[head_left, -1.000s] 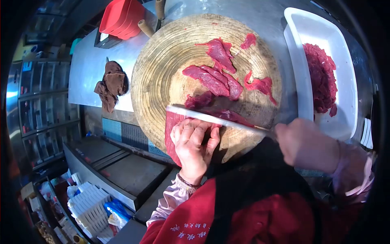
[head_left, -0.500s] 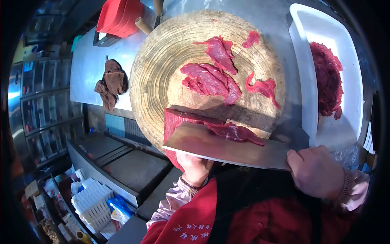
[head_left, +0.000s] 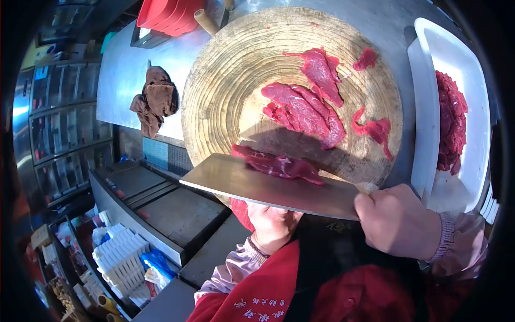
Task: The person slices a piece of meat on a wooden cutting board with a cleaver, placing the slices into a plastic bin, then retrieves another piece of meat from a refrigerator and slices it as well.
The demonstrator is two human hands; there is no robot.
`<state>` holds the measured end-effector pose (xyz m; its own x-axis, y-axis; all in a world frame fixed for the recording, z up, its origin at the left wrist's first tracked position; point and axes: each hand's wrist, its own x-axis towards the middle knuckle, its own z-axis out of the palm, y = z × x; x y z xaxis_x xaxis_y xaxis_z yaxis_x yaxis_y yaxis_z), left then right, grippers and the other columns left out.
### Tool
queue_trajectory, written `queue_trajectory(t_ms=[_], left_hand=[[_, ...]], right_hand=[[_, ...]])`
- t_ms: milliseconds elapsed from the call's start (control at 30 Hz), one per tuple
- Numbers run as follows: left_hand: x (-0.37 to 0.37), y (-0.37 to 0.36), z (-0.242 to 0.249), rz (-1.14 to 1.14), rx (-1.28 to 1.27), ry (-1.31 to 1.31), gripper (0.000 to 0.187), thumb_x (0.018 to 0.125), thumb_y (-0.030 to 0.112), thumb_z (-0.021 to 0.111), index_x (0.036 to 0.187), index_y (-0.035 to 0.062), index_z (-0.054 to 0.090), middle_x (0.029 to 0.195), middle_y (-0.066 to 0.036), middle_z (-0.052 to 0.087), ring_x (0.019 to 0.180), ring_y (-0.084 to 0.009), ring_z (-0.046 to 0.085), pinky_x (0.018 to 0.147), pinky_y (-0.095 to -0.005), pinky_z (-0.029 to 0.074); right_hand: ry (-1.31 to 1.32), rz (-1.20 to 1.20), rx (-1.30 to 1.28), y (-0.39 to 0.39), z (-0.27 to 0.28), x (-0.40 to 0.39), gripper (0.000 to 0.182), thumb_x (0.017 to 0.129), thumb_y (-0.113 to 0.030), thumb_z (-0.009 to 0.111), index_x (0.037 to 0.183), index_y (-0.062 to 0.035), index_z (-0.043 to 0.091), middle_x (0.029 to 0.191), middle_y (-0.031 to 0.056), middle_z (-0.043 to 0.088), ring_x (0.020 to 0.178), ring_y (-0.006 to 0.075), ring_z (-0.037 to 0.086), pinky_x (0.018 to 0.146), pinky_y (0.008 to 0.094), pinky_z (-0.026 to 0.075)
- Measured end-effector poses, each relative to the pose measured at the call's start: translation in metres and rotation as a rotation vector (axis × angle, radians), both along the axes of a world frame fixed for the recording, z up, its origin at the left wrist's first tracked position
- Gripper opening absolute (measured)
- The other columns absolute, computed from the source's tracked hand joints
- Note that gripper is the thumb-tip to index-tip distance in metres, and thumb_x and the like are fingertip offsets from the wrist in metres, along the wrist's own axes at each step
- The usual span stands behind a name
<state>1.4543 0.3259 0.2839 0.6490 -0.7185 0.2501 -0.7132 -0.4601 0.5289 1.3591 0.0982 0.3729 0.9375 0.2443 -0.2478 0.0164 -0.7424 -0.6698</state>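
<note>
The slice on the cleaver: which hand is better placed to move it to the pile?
Probably the right hand: it holds the cleaver carrying the slice, just near the pile. The left hand is under the blade.

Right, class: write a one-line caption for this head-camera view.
Right hand lifts a meat slice on a cleaver above a round wooden board.

The round chopping block (head_left: 230,91) is yellow-tan with fine concentric ring lines, and the meat slices (head_left: 303,110) on it are deep red, as is the slice (head_left: 281,165) lying on the grey steel cleaver (head_left: 268,188). A white tray (head_left: 429,123) holds more dark red meat (head_left: 451,121), a brown cloth (head_left: 154,104) lies on the pale grey metal desk (head_left: 123,75), and a red container (head_left: 169,13) sits at the far edge. The person's sleeves (head_left: 228,268) are pale pink under a red garment (head_left: 257,295) with small white lettering.
</note>
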Motion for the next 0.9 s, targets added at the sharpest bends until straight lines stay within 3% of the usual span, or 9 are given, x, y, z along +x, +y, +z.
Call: queue_trajectory(t_ms=[100, 167, 200, 300, 467, 533, 667, 800, 900], left_hand=[[-0.011, 0.000, -0.011, 0.093, -0.207, 0.221, 0.024, 0.090, 0.022, 0.068, 0.094, 0.0012, 0.056, 0.084, -0.006, 0.061, 0.068, -0.0147, 0.058, 0.056, -0.0273, 0.049], [-0.016, -0.011, 0.000, 0.384, -0.986, 1.335, 0.026, 0.086, 0.024, 0.072, 0.099, 0.0054, 0.059, 0.087, -0.006, 0.062, 0.075, -0.0192, 0.061, 0.064, -0.0338, 0.050], [-0.015, -0.010, -0.003, 0.388, -0.991, 1.334, 0.026, 0.086, 0.024, 0.072, 0.099, 0.0054, 0.059, 0.087, -0.006, 0.062, 0.075, -0.0192, 0.061, 0.064, -0.0338, 0.050], [-0.012, 0.000, -0.015, 0.150, -0.136, 0.182, 0.043, 0.073, 0.025, 0.080, 0.112, 0.0219, 0.062, 0.093, -0.006, 0.062, 0.090, -0.0325, 0.061, 0.078, -0.0467, 0.047], [0.002, -0.010, -0.002, 0.069, -0.147, 0.018, 0.034, 0.077, 0.025, 0.077, 0.107, 0.0172, 0.064, 0.095, -0.006, 0.062, 0.085, -0.0308, 0.058, 0.082, -0.0461, 0.044], [-0.001, -0.006, -0.008, 0.170, -0.257, 0.540, 0.031, 0.077, 0.026, 0.077, 0.103, 0.0152, 0.064, 0.096, -0.006, 0.062, 0.088, -0.0301, 0.059, 0.083, -0.0464, 0.043], [-0.002, -0.004, -0.004, 0.135, -0.022, 0.212, 0.032, 0.074, 0.030, 0.077, 0.099, 0.0128, 0.066, 0.092, -0.004, 0.062, 0.091, -0.0281, 0.060, 0.087, -0.0482, 0.042], [0.008, -0.010, 0.004, 0.021, -0.051, 0.011, 0.033, 0.068, 0.022, 0.076, 0.098, 0.0119, 0.068, 0.102, -0.008, 0.065, 0.095, -0.0305, 0.060, 0.087, -0.0461, 0.042], [-0.004, -0.004, -0.012, 0.349, -0.317, 0.627, 0.032, 0.068, 0.021, 0.073, 0.096, 0.0078, 0.067, 0.104, -0.013, 0.064, 0.096, -0.0363, 0.059, 0.085, -0.0469, 0.043]], right_hand=[[0.003, 0.027, -0.008, -0.003, 0.003, -0.002, 0.011, 0.073, -0.007, 0.056, 0.076, 0.0013, 0.049, 0.058, 0.0123, 0.056, 0.050, 0.0294, 0.061, 0.045, 0.0418, 0.047], [0.059, 0.015, -0.106, -0.009, 0.012, -0.019, 0.011, 0.073, -0.007, 0.056, 0.076, 0.0012, 0.049, 0.058, 0.0135, 0.057, 0.049, 0.0290, 0.060, 0.044, 0.0413, 0.047], [0.060, 0.021, -0.107, -0.011, 0.016, -0.021, 0.011, 0.073, -0.007, 0.056, 0.076, 0.0012, 0.049, 0.058, 0.0135, 0.057, 0.049, 0.0290, 0.060, 0.044, 0.0413, 0.047], [0.140, 0.013, -0.134, -0.008, 0.018, -0.018, 0.009, 0.074, -0.007, 0.055, 0.076, 0.0001, 0.050, 0.058, 0.0142, 0.056, 0.051, 0.0284, 0.061, 0.046, 0.0417, 0.049], [-0.110, -0.051, 0.176, 0.021, -0.008, 0.043, 0.017, 0.068, -0.007, 0.061, 0.078, 0.0027, 0.051, 0.058, 0.0175, 0.057, 0.053, 0.0364, 0.061, 0.052, 0.0471, 0.049], [-0.107, -0.065, 0.154, 0.017, -0.003, 0.034, 0.018, 0.067, -0.007, 0.061, 0.078, 0.0030, 0.051, 0.058, 0.0176, 0.057, 0.053, 0.0365, 0.061, 0.052, 0.0470, 0.049], [0.217, -0.035, 0.007, 0.001, 0.020, 0.008, 0.016, 0.068, -0.006, 0.060, 0.077, 0.0038, 0.051, 0.058, 0.0180, 0.057, 0.054, 0.0367, 0.061, 0.052, 0.0468, 0.049], [0.050, -0.029, 0.100, 0.022, 0.002, 0.053, 0.014, 0.070, -0.006, 0.061, 0.076, 0.0050, 0.054, 0.059, 0.0171, 0.057, 0.056, 0.0365, 0.062, 0.053, 0.0470, 0.049], [-0.256, -0.086, 0.382, 0.040, -0.010, 0.073, 0.014, 0.070, -0.007, 0.062, 0.075, 0.0040, 0.056, 0.063, 0.0177, 0.059, 0.062, 0.0363, 0.064, 0.056, 0.0468, 0.050]])
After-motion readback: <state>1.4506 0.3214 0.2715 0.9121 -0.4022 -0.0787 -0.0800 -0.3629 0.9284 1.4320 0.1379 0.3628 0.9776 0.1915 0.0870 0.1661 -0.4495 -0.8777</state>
